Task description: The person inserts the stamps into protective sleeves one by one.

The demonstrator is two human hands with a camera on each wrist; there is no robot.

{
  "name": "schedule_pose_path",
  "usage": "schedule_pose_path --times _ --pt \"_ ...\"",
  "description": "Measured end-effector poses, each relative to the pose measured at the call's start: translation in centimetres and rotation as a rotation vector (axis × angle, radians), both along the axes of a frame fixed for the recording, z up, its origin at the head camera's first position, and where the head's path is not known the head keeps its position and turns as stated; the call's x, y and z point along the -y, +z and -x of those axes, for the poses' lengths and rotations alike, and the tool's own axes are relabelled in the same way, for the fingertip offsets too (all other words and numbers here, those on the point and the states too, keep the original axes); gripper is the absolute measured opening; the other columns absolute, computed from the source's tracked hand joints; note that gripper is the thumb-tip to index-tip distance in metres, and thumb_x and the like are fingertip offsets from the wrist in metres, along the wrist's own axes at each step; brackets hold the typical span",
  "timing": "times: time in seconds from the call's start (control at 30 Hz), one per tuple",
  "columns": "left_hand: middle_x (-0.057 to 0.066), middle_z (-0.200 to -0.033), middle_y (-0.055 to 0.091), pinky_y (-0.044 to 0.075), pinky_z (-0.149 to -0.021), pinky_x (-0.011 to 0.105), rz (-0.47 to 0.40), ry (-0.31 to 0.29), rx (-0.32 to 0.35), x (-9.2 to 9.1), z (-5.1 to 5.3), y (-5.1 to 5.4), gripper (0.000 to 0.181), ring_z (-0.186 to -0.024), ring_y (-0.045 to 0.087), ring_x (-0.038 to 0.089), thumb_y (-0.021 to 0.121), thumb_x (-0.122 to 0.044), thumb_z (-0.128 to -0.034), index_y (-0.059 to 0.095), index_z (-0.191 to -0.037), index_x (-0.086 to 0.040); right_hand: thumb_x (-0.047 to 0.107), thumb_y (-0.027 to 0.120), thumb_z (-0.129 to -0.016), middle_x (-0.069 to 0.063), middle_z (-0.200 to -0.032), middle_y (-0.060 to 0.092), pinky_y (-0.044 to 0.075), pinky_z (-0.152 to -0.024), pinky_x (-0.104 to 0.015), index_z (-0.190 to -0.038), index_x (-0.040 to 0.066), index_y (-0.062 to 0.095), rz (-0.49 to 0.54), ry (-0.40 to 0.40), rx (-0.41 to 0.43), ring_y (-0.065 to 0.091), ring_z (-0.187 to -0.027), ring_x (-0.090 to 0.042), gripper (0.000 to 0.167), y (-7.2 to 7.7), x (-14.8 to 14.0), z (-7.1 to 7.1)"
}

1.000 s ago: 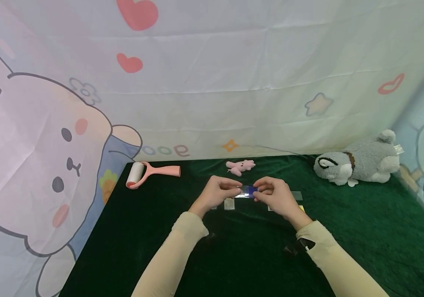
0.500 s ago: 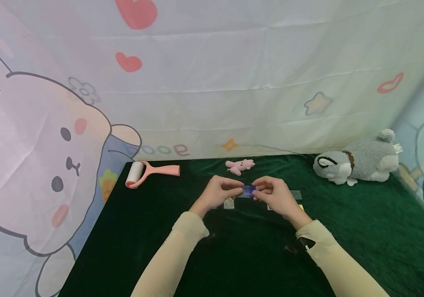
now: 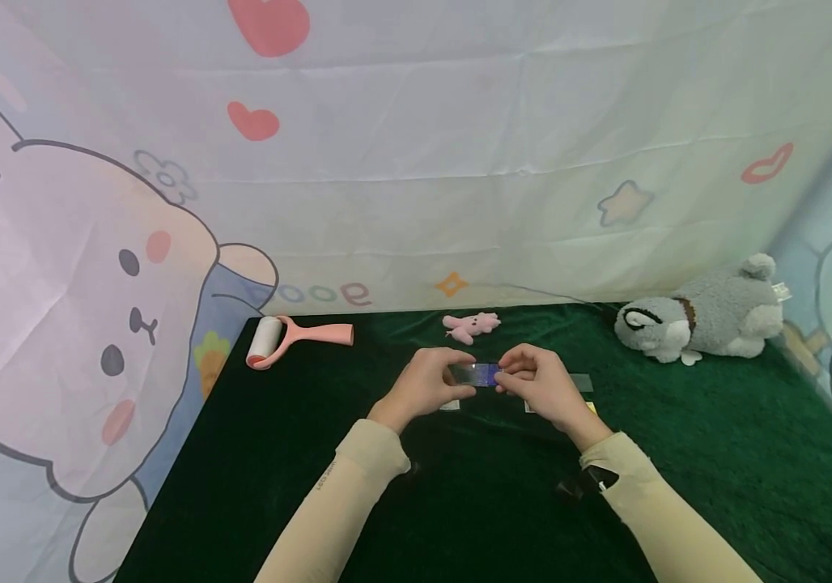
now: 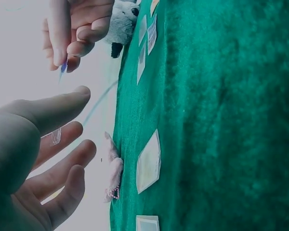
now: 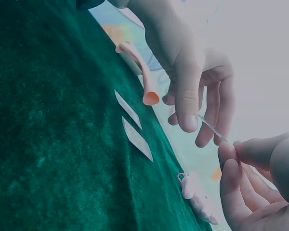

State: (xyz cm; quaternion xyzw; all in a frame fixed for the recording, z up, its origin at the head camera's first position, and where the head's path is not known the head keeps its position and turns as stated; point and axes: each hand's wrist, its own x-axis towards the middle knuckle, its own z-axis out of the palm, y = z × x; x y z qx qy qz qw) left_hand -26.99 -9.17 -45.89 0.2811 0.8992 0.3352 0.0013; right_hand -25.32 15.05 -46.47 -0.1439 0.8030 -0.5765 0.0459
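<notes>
A thin clear strip (image 3: 476,374) with a blue end, like a glass slide, is held above the green cloth. My right hand (image 3: 543,385) pinches its blue end between thumb and fingertips; in the right wrist view the strip (image 5: 212,127) appears edge-on. Around the clear end, my left hand (image 3: 422,382) has its thumb and fingers spread apart. The left wrist view shows this left hand (image 4: 48,110) with thumb extended and fingers loosely bent, not gripping the strip. A small shiny clear patch (image 4: 56,137) shows beyond its thumb.
Small flat square pieces (image 4: 149,163) lie on the cloth (image 3: 489,502) below the hands. A clear rectangle (image 3: 582,383) lies right of the right hand. Behind are a pink plush (image 3: 473,327), a lint roller (image 3: 314,334) at left and a grey plush (image 3: 722,316) at right.
My left thumb and fingers have parted from the strip's clear end, and more of that end shows. The right hand keeps its pinch in nearly the same place.
</notes>
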Motion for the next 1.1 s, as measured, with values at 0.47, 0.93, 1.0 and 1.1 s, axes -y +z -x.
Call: schedule_pose_path --times 0.47,0.93,1.0,1.1 --pt "0.001 -0.125 0.072 0.057 -0.076 0.027 -0.064 0.016 0.053 0.18 -0.21 0.51 0.046 -0.093 0.068 0.018 0.086 -0.022 -0.0903 0.071 -0.133 -0.015 0.006 0.062 -0.106 -0.020 -0.115 0.073 0.061 -0.082 -0.033 -0.123 0.000 0.067 0.000 0.036 0.002 0.074 -0.093 -0.025 0.019 0.46 -0.51 -0.07" --pt "0.000 -0.125 0.072 0.057 -0.079 0.027 -0.047 0.026 0.037 -0.24 -0.30 0.54 0.048 -0.095 0.067 0.013 0.086 -0.024 -0.0898 0.071 -0.134 -0.017 0.004 0.066 -0.103 -0.019 -0.113 0.074 0.060 -0.078 -0.030 -0.130 -0.003 0.060 0.012 0.027 -0.006 0.073 -0.091 -0.025 0.028 0.55 -0.14 0.01" --pt "0.000 -0.125 0.072 0.057 -0.079 0.028 -0.047 0.024 0.037 -0.32 -0.35 0.62 0.047 -0.094 0.067 0.014 0.086 -0.023 -0.0899 0.071 -0.134 -0.017 0.005 0.066 -0.103 -0.018 -0.112 0.074 0.060 -0.077 -0.029 -0.130 -0.003 0.060 0.013 0.028 -0.005 0.073 -0.091 -0.025 0.030 0.53 -0.11 0.05" --pt "0.000 -0.124 0.072 0.057 -0.079 0.027 -0.042 0.015 0.039 -0.42 -0.40 0.66 0.047 -0.094 0.067 0.013 0.086 -0.024 -0.0900 0.071 -0.134 -0.017 0.006 0.067 -0.103 -0.018 -0.111 0.074 0.059 -0.077 -0.029 -0.130 -0.002 0.060 0.012 0.038 -0.009 0.073 -0.091 -0.025 0.030 0.45 -0.08 0.10"
